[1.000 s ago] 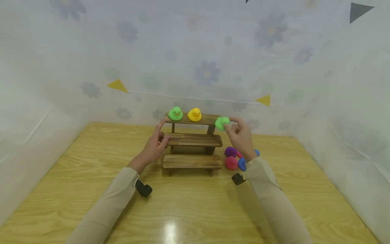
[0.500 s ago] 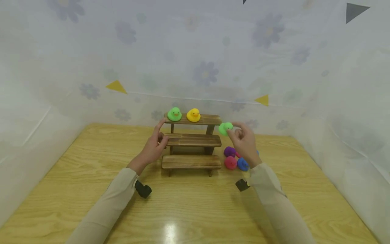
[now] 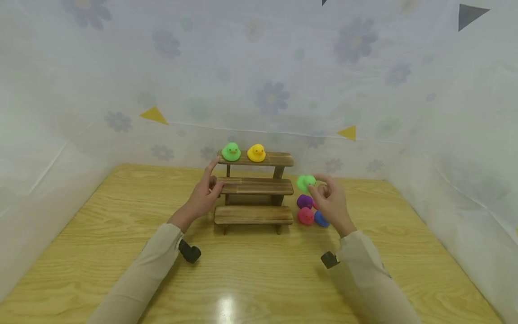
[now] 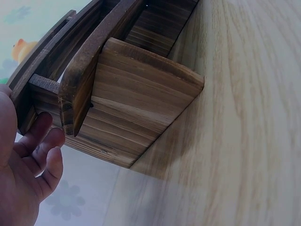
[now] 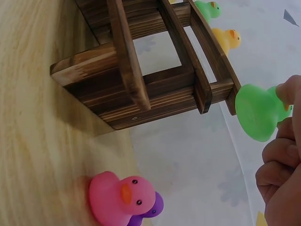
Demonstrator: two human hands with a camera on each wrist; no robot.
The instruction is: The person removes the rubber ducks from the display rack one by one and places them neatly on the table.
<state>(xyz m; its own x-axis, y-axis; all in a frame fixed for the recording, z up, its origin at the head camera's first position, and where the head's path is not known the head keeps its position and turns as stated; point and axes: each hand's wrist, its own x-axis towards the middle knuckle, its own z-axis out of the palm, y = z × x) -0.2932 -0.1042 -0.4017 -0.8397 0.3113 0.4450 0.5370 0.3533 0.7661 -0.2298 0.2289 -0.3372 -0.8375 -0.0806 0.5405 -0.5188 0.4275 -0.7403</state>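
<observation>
A three-tier wooden stand [image 3: 252, 215] stands at the centre of the head view. On its top tier sit a green rubber duck [image 3: 231, 152] and a yellow rubber duck [image 3: 256, 153]. At the stand's left end is my left hand [image 3: 201, 194], index fingertip at the top tier and thumb by the middle one. The left wrist view shows its other fingers [image 4: 49, 146] loosely bent beside the wood. My right hand [image 3: 332, 202] pinches a second green rubber duck [image 5: 258, 113] between thumb and index finger, in the air right of the stand.
Below the right hand, a purple duck [image 3: 305, 201], a pink duck [image 3: 305, 216] and a blue duck [image 3: 321, 218] cluster on the wooden table [image 3: 259, 274]. A flower-patterned sheet [image 3: 243, 67] hangs behind and along both sides.
My right hand has moved down and to the right with the green duck, away from the top tier toward the ducks on the table. The left hand keeps its place at the stand.
</observation>
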